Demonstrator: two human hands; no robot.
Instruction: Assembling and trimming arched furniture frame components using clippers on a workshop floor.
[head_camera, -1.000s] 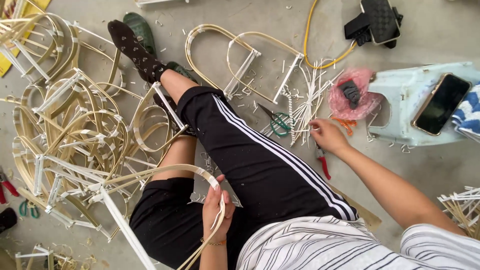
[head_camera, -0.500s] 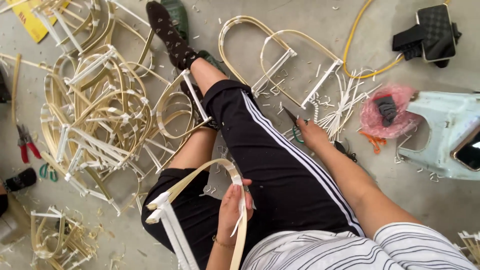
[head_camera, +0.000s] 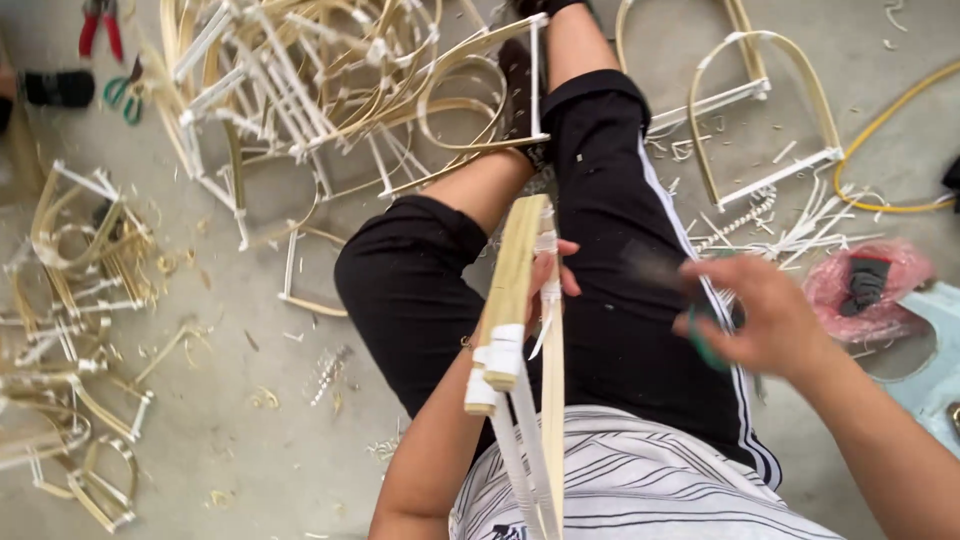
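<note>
I sit on the floor with my legs in black trousers (head_camera: 610, 230) stretched out. My left hand (head_camera: 548, 282) grips a bent cane frame (head_camera: 515, 275) bound with white tape (head_camera: 497, 358), held upright over my lap close to the camera. My right hand (head_camera: 765, 318) hovers just right of the frame and holds green-handled scissors (head_camera: 700, 340). Their dark blades are blurred and point left toward the frame. Hand and frame are apart.
A heap of cane hoops and frames (head_camera: 320, 90) lies at the upper left, with more frames (head_camera: 80, 330) at the left edge. Arched frames (head_camera: 765, 100), a yellow cable (head_camera: 890, 150), a pink bag (head_camera: 865, 285) and a pale blue stool (head_camera: 935, 370) lie right. Red pliers (head_camera: 100, 20) are far left.
My right hand has left the floor by the pink bag and come toward my lap with the scissors. My left hand has lifted the cane frame closer to the camera.
</note>
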